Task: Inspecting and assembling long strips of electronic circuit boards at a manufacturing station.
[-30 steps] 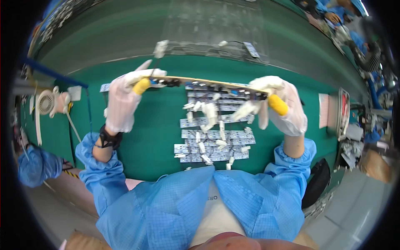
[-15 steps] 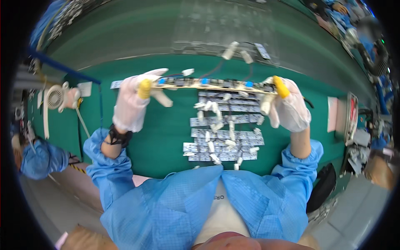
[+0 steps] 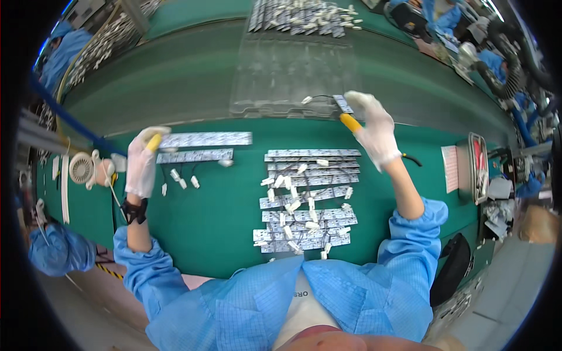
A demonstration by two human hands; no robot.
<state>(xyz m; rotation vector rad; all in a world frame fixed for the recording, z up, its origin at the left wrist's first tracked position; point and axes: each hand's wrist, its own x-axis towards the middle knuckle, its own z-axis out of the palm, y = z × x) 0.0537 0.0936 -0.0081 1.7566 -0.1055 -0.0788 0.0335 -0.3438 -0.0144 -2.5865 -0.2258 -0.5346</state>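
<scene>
With its yellow-tipped thumb and fingers, my gloved left hand grips the left end of a long circuit board strip. Just below that strip lies another circuit board strip with white connectors on short wires. My gloved right hand is open at the far side, thumb and fingers apart around the near end of a small circuit board; contact is unclear. A wire runs from this small board to a white connector. In the middle lie several rows of circuit board strips with white connectors on top.
Beyond the green mat runs a dark conveyor belt carrying a clear plastic tray. More boards are heaped farther back. A small fan stands at left. A metal bin and black-handled pliers are at right.
The long circuit board strip has gone from between both hands to the left side of the mat. My right hand has let go of it and moved to the small board. The view has shifted.
</scene>
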